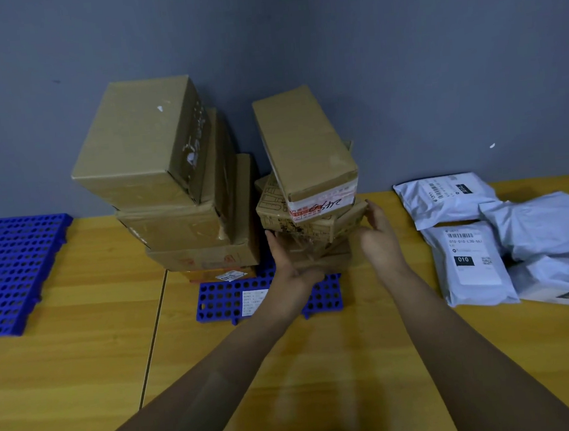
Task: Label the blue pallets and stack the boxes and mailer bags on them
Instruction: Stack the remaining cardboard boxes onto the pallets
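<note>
Two stacks of brown cardboard boxes stand on a small blue pallet [222, 303] that carries a white label [253, 301]. The left stack [168, 198] is taller, topped by a big box [142, 138]. The right stack [310, 213] leans, with a long box [301, 145] on top. My left hand [288, 256] lies with straight fingers against the lower boxes of the right stack. My right hand [379, 231] touches that stack's right side, fingers relaxed. White mailer bags [504, 230] lie in a heap at the right.
A larger blue pallet [9, 273] lies bare at the left edge of the wooden table [83, 370]. A grey wall [401, 67] rises right behind the stacks. A seam [153, 340] runs between two tabletops.
</note>
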